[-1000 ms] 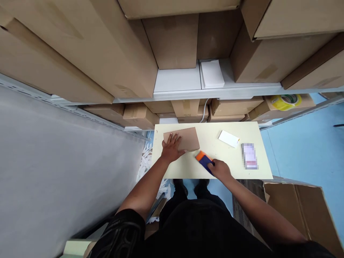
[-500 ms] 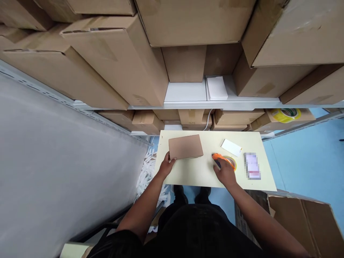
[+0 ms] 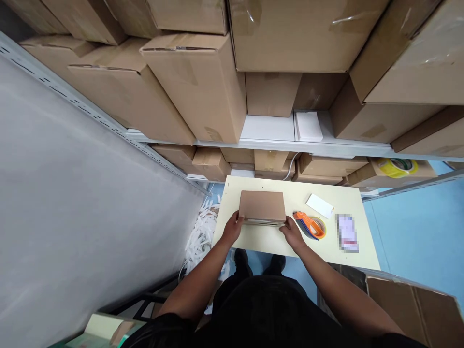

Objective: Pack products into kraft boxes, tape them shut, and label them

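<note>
A small brown cardboard box (image 3: 262, 206) lies on the pale table (image 3: 259, 239) in front of me. My left hand (image 3: 232, 227) grips its near left corner, the thumb on the near side. At the near right corner, my right hand (image 3: 291, 233) has its fingers closed on the box as well. Along the near side of the box a light strip or seam shows. To the right of my right hand rests an orange tape dispenser (image 3: 306, 224) with a roll of tape (image 3: 319, 228) in it; no hand touches it.
A white packet (image 3: 320, 206) and a phone-like, pixelated item (image 3: 347, 233) lie at the table's right. Shelves of cardboard boxes (image 3: 194, 87) stand beyond, with yellow tape rolls (image 3: 398, 166) on one. Paper strips (image 3: 201, 234) heap on the floor left; an open carton (image 3: 413, 304) stands lower right.
My right hand has let go of the tape dispenser and moved left onto the box. The box has turned squarer to me. The whole view has shifted.
</note>
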Demonstrator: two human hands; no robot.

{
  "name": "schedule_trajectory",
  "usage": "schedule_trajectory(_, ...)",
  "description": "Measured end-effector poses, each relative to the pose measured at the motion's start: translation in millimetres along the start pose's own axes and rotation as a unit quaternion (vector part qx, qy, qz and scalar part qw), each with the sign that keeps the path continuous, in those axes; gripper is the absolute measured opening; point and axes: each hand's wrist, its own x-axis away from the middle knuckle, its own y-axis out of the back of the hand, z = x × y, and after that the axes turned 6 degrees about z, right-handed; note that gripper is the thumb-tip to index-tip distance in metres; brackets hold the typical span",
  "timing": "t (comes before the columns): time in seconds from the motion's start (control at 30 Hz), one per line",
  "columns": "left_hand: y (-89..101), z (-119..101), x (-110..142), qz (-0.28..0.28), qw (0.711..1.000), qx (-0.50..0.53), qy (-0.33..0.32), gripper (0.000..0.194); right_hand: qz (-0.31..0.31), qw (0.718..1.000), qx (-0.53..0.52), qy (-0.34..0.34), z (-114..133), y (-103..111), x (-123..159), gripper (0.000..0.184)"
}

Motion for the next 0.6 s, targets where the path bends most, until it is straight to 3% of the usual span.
schedule_trajectory(0.17, 7.7, -11, 21, 0.019, 0.998, -0.025, -0.050, 0.048, -0.059, 0.995, 0.075, 0.024, 16, 9, 23, 0.035)
schedule_trajectory(0.33, 6.1, -11, 16, 0.022, 0.997, -0.031, -0.070, 0.044, -0.110, 0.980, 0.158, 0.051, 34, 4, 17, 0.037)
schedule_trajectory(0.6, 15.8, -12, 12, 0.089, 0.993, -0.052, -0.056, 0.044, -0.133, 0.972, 0.188, 0.040, 29, -2, 15, 0.035)
